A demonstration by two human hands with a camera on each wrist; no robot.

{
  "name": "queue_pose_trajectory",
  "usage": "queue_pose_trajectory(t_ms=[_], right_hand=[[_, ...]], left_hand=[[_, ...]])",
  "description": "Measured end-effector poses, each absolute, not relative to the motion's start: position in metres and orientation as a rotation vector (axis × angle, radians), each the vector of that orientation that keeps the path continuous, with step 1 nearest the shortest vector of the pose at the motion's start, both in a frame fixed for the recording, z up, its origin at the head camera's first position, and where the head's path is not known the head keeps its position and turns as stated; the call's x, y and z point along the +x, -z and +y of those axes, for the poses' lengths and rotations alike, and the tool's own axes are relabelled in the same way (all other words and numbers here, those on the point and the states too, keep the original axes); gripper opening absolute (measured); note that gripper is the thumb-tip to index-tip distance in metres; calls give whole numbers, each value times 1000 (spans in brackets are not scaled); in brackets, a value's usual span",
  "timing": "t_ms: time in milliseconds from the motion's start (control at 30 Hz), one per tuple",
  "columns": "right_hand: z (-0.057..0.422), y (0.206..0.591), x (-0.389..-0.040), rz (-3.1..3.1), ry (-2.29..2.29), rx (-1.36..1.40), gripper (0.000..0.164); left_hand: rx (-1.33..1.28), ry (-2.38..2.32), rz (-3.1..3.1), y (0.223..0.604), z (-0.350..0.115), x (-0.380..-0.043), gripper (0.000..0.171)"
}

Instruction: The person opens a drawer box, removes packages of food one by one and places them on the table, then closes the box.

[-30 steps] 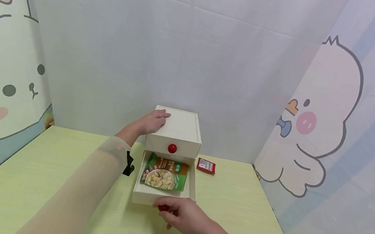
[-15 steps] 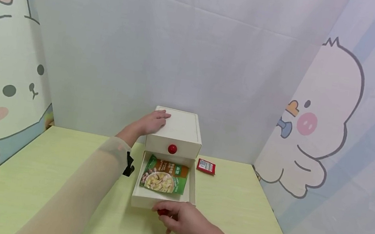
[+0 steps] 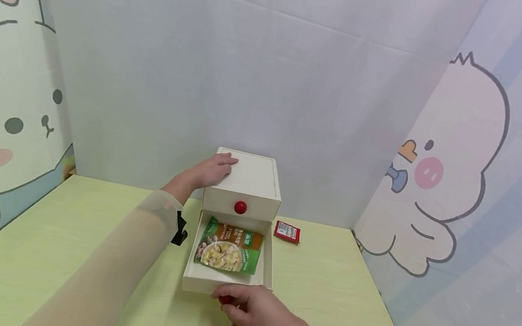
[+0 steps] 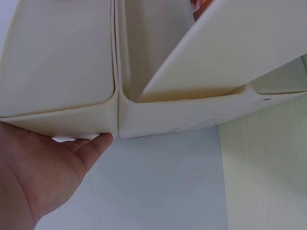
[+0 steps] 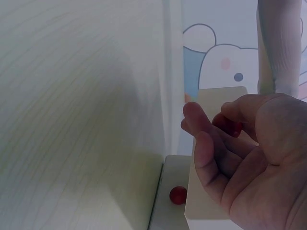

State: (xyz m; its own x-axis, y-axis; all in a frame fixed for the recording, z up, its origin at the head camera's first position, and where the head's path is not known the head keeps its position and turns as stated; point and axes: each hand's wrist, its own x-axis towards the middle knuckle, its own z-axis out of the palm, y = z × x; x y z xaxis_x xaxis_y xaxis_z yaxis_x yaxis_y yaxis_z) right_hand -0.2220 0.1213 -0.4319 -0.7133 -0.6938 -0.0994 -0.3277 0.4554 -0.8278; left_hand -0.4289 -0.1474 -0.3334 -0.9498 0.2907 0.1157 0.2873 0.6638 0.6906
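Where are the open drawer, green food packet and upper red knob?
Open drawer (image 3: 198,285), head view: left part of front panel.
Green food packet (image 3: 229,246), head view: middle of printed face.
Upper red knob (image 3: 240,207), head view: centre of front.

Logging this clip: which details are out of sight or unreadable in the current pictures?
Most of the knob on the open drawer: head view, covered by the right hand.
Inside of the top drawer: head view, hidden by its closed front.
Label text on the small red packet: head view, too small.
Most of the food packet: left wrist view, behind the drawer wall and cut by the top edge.
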Motion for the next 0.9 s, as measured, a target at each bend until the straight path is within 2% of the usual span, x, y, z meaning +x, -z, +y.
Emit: queue_pose_trajectory(t_ms=[367, 533, 667, 900], right_hand=[[124, 430, -222, 2259, 1123, -915, 28], [131, 422, -224, 2234, 1041, -972, 37], [136, 405, -227, 2237, 885, -1082, 41], [136, 352, -235, 2292, 575, -1234, 31]], left_hand=[[510, -1206, 2856, 332, -147, -425, 60], [509, -1205, 2856, 331, -146, -424, 60], [510, -1204, 2858, 331, -145, -424, 59], [511, -1197, 2864, 332, -146, -426, 59]])
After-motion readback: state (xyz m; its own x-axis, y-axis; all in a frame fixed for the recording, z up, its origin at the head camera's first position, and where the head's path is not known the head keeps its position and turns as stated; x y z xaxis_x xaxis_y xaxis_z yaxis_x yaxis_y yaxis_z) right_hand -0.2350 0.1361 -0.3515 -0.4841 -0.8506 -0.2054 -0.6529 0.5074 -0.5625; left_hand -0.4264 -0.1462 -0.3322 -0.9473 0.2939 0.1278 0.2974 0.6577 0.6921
